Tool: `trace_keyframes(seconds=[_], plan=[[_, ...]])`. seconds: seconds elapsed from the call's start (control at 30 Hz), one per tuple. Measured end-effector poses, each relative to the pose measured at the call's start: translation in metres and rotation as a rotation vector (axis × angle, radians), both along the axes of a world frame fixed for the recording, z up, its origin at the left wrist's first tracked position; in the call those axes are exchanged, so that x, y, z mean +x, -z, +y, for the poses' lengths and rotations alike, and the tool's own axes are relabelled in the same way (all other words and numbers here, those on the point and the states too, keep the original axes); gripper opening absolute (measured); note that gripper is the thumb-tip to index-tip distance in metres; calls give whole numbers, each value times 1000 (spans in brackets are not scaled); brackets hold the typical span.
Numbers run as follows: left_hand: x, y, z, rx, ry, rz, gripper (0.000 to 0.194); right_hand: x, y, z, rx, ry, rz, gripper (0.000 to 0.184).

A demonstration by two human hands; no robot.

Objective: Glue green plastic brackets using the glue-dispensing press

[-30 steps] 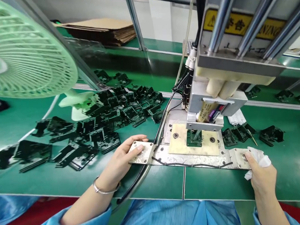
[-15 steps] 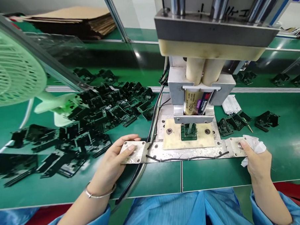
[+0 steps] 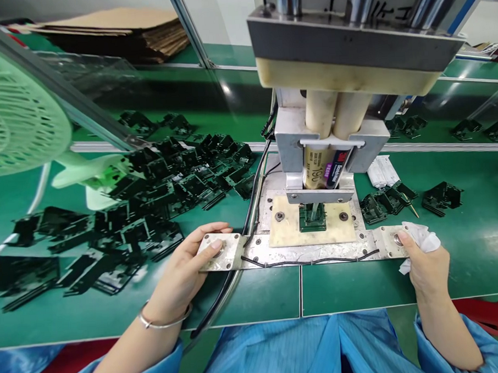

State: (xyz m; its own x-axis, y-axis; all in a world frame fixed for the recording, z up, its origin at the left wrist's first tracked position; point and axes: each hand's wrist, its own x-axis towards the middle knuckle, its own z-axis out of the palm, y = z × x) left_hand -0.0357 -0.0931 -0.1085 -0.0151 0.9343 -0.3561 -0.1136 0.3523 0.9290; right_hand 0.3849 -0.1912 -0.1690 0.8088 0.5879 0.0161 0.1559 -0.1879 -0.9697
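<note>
My left hand (image 3: 186, 269) rests on the left end of a metal base plate (image 3: 310, 254), thumb pressing a round button there, fingers curled round the plate's edge. My right hand (image 3: 425, 264) holds a crumpled white cloth (image 3: 420, 239) and its thumb presses the button at the plate's right end. Between them a dispensing machine (image 3: 332, 122) with a two-part glue cartridge (image 3: 325, 169) stands over a small dark green part (image 3: 312, 217) seated on a beige fixture block (image 3: 312, 230).
A heap of black plastic parts (image 3: 158, 196) covers the green table (image 3: 257, 296) to the left. A pale green fan (image 3: 19, 125) stands at far left. A few black parts (image 3: 398, 202) lie right of the machine. Black cables (image 3: 232, 280) run off the front edge. Cardboard (image 3: 114, 33) is stacked behind.
The view has shifted so the machine sits more central. Both hands stay on the plate's end buttons. The cartridge head looks slightly lower over the part.
</note>
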Motion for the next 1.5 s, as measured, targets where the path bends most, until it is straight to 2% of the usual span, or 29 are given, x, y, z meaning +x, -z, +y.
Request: trace_keyframes(seconds=[0.23, 0.53, 0.7, 0.87, 1.37, 1.5], plan=[[3, -3, 2, -14, -29, 13, 62, -1, 1, -1, -21, 39, 27, 57], [-3, 7, 2, 12, -23, 20, 59, -1, 0, 1, 31, 33, 7, 53], [2, 2, 1, 14, -50, 12, 62, -1, 0, 1, 39, 34, 12, 57], [5, -4, -1, -8, -13, 0, 48, -3, -3, -1, 13, 27, 38, 59], [0, -2, 0, -34, 3, 9, 52, -3, -5, -2, -17, -12, -2, 57], [-1, 0, 0, -39, 13, 24, 51, -3, -5, 1, -39, 23, 23, 63]])
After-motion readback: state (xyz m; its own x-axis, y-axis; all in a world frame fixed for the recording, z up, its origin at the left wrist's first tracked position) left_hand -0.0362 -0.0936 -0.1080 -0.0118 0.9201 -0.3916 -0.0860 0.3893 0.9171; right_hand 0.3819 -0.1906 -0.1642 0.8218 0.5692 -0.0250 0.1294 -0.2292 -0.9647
